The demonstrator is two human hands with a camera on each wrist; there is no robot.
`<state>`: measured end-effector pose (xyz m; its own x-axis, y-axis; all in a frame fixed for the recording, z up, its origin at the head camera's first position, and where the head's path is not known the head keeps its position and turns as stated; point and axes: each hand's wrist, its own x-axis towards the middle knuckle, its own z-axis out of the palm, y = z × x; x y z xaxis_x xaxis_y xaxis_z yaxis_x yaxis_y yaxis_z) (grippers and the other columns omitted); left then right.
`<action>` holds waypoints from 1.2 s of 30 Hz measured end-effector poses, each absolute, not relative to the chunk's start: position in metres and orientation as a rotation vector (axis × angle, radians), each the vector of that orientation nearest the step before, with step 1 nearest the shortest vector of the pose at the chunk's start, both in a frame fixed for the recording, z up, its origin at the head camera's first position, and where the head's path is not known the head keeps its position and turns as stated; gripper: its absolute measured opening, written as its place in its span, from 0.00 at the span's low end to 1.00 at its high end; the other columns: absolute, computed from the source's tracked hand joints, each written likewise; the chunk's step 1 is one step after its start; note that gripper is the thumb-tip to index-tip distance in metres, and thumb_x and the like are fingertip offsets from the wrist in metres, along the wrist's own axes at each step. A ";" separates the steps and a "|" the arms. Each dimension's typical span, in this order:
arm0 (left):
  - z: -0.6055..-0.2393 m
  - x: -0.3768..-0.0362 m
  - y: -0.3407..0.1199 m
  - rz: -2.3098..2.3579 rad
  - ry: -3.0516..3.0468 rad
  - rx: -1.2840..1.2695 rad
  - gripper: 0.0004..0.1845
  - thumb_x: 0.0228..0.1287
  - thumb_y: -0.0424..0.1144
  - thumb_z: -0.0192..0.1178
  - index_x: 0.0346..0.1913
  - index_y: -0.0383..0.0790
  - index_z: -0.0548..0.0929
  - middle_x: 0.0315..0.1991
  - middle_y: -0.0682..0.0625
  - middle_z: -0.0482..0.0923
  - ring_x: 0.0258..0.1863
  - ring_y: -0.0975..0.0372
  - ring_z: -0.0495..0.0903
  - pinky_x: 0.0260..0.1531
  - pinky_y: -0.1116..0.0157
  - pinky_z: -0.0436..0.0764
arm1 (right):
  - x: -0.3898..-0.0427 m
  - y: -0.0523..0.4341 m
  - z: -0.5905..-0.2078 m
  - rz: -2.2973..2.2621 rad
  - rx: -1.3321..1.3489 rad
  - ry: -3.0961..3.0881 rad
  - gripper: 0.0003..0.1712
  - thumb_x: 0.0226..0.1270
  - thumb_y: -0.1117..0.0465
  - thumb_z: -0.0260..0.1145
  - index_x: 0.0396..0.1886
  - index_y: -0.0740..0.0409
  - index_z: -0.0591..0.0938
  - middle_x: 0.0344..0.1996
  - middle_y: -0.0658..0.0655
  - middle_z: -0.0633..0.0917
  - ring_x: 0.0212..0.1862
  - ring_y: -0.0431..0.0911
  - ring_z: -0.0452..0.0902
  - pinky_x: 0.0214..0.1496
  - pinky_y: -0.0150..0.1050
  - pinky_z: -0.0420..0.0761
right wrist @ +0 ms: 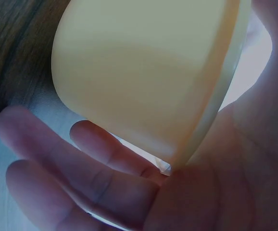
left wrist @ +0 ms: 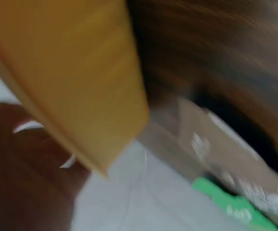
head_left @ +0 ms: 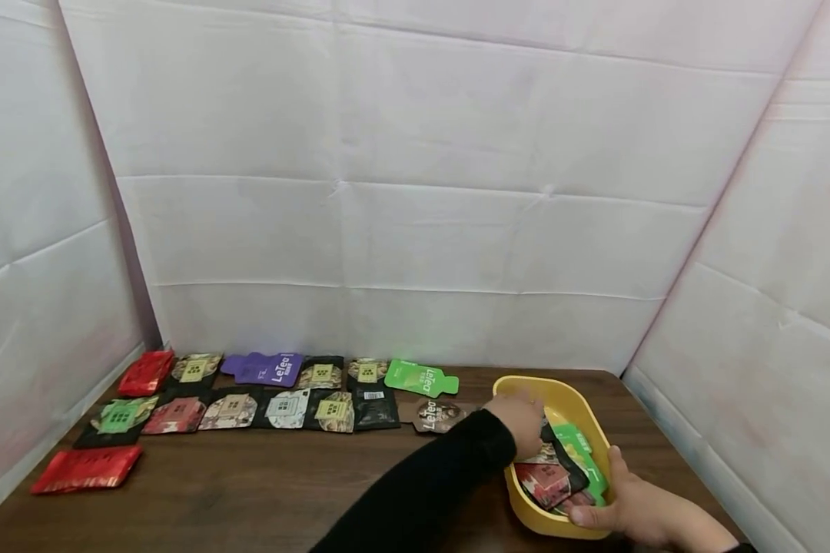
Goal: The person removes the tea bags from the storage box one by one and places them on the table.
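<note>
A yellow basin point(head_left: 566, 389) stands at the right end of the brown table and holds several snack packets: a green one point(head_left: 582, 455), a red one point(head_left: 545, 484) and a black one. My left hand point(head_left: 523, 421), in a black sleeve, reaches over the basin's far-left rim onto the packets; its fingertips are hidden. My right hand point(head_left: 632, 503) grips the basin's near rim, thumb inside, fingers point(right wrist: 95, 183) curled under the outer wall of the basin point(right wrist: 144, 72). The blurred left wrist view shows the basin wall point(left wrist: 67, 72), a brown packet point(left wrist: 216, 144) and a green packet point(left wrist: 235, 208).
Two rows of flat packets lie along the table's back edge, among them a purple one point(head_left: 268, 369), a green one point(head_left: 420, 379) and a brown one point(head_left: 437, 415). Red packets point(head_left: 87, 468) point(head_left: 147, 372) lie at the left. White sheet walls point(head_left: 415, 192) enclose the table.
</note>
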<state>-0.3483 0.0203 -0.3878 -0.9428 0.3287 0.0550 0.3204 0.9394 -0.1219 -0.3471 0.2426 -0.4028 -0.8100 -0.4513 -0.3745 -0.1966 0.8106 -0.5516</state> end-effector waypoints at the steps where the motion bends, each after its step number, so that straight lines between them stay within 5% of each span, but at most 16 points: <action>1: -0.388 -0.348 0.024 0.168 -3.058 -0.485 0.28 0.72 0.55 0.55 0.72 0.54 0.70 0.67 0.60 0.69 0.65 0.67 0.66 0.62 0.65 0.65 | -0.348 0.241 -0.403 -0.684 -0.480 2.491 0.76 0.63 0.38 0.70 0.66 0.85 0.24 0.63 0.94 0.42 0.67 0.81 0.45 0.63 0.73 0.54; 7: -0.397 -0.345 0.031 0.113 -3.120 -0.495 0.05 0.70 0.46 0.60 0.44 0.58 0.85 0.42 0.63 0.81 0.41 0.69 0.77 0.54 0.64 0.69 | -0.350 0.231 -0.404 -0.669 -0.531 2.478 0.76 0.63 0.39 0.71 0.66 0.85 0.24 0.64 0.93 0.42 0.67 0.81 0.45 0.63 0.72 0.55; 12: -0.404 -0.349 0.028 0.165 -3.004 -0.601 0.06 0.71 0.44 0.60 0.34 0.56 0.84 0.33 0.62 0.80 0.30 0.69 0.76 0.35 0.69 0.74 | -0.353 0.228 -0.402 -0.637 -0.579 2.492 0.76 0.63 0.39 0.69 0.65 0.86 0.24 0.63 0.94 0.43 0.67 0.81 0.45 0.63 0.72 0.56; 19: -0.394 -0.324 -0.001 0.240 -2.773 -0.851 0.08 0.77 0.43 0.52 0.39 0.56 0.82 0.25 0.62 0.74 0.22 0.71 0.72 0.24 0.71 0.72 | -0.355 0.229 -0.404 -0.704 -0.560 2.412 0.74 0.67 0.41 0.68 0.64 0.84 0.20 0.64 0.92 0.35 0.68 0.82 0.35 0.64 0.74 0.49; 23: -0.376 -0.282 -0.052 0.169 -2.570 -0.899 0.07 0.75 0.39 0.55 0.46 0.53 0.83 0.33 0.64 0.81 0.21 0.73 0.69 0.20 0.76 0.68 | -0.356 0.232 -0.405 -0.718 -0.513 2.392 0.74 0.67 0.41 0.67 0.64 0.83 0.19 0.64 0.92 0.34 0.67 0.82 0.33 0.64 0.74 0.48; 28: -0.391 -0.219 -0.158 0.088 -2.441 -0.739 0.05 0.68 0.34 0.59 0.38 0.47 0.84 0.28 0.60 0.82 0.16 0.71 0.67 0.17 0.77 0.65 | -0.356 0.233 -0.410 -0.736 -0.372 2.381 0.77 0.63 0.38 0.69 0.65 0.80 0.18 0.64 0.92 0.37 0.67 0.82 0.39 0.63 0.74 0.50; 36: -0.434 -0.141 -0.301 -0.017 -2.859 -0.166 0.08 0.54 0.30 0.65 0.23 0.47 0.81 0.20 0.57 0.76 0.20 0.60 0.77 0.20 0.57 0.77 | -0.360 0.238 -0.413 -0.792 -0.379 2.348 0.76 0.67 0.41 0.68 0.62 0.81 0.16 0.62 0.94 0.35 0.66 0.83 0.32 0.63 0.75 0.45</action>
<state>-0.1406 -0.3006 -0.4343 -0.9552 0.1118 0.2740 0.1150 0.9934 -0.0044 -0.3596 0.2377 -0.4128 -0.7642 -0.4426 -0.4692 -0.0681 0.7787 -0.6237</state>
